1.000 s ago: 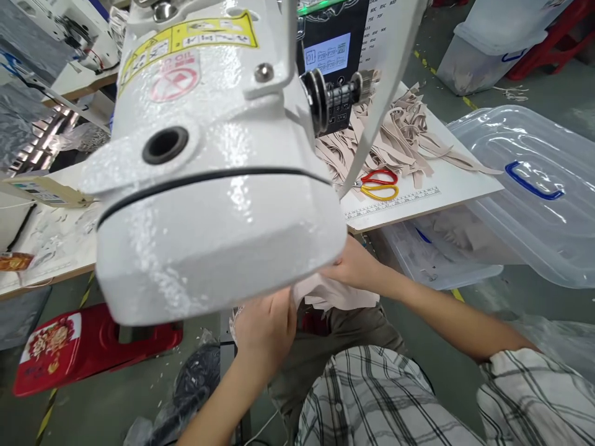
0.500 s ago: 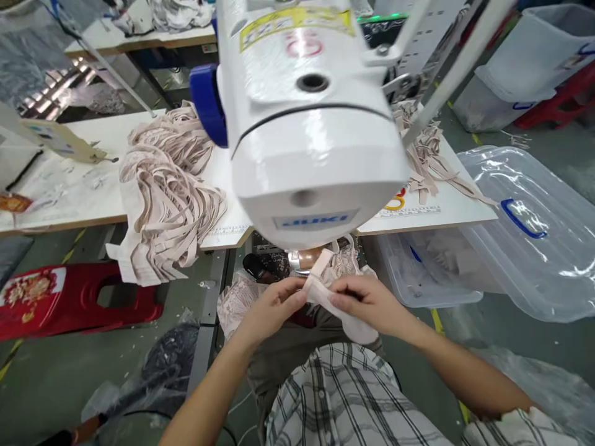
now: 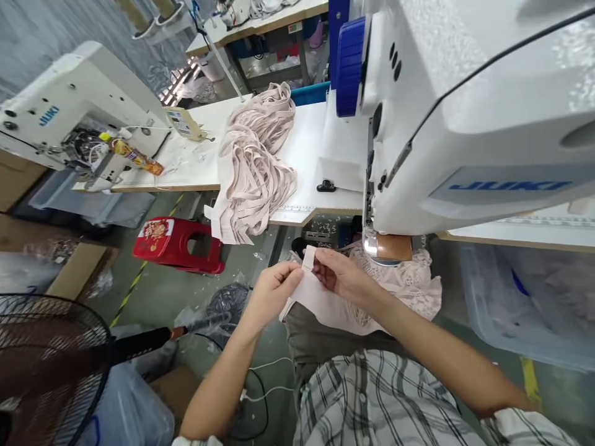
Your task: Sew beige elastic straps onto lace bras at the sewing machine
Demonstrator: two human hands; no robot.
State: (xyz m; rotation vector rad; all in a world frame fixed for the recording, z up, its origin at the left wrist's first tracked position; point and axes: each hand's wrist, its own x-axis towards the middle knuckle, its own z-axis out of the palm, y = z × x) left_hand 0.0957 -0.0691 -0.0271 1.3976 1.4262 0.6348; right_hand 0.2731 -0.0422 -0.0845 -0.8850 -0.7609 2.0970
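In the head view, my left hand [image 3: 274,292] pinches the edge of a pale pink garment [image 3: 320,303] between thumb and fingers. Close beside it, my right hand [image 3: 348,277] is closed on the same garment near a short fabric tab [image 3: 308,257] that sticks up between my hands. The garment's smooth part hangs over my lap. Lace fabric [image 3: 418,285] in the same colour lies to the right, below the metal and brown arm end [image 3: 393,246] of the white sewing machine [image 3: 488,124]. My right fingertips are partly hidden.
Bundled pale pink strips [image 3: 255,179] hang over the table edge. A second sewing machine [image 3: 83,105] and a bottle [image 3: 134,156] stand at left. A red stool [image 3: 176,244] and a fan [image 3: 51,365] are on the left, a clear plastic bin [image 3: 525,303] on the right.
The view has swung left, so the machine now sits at the right and the fan shows. My hands stay on the garment, now left of the machine's arm end, with the tab held upright.
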